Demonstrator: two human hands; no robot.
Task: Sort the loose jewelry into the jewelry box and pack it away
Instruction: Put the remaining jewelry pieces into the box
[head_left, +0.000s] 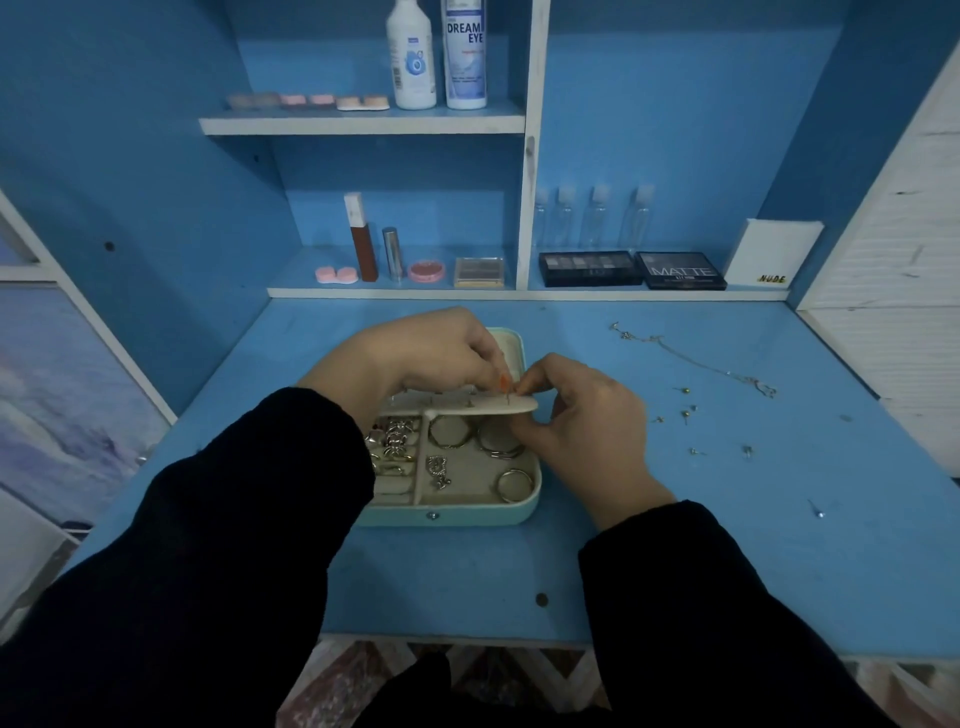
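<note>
The left hand (415, 353) hides most of the mint-green jewelry box lid (511, 347). The tiny orange item (503, 383) it pinches is unidentifiable.

I log bright polished metal rings (396, 440), jewelry box (467, 514) smooth mint shell, matt beige lining (472, 488), scuffed matt blue surface (467, 582).

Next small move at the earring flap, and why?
Probably press the orange stud down into the earring flap. The left hand pinches it right above the flap's right end, while the right hand pinches that end, thumb underneath. Other studs lie loose on the desk.
</note>
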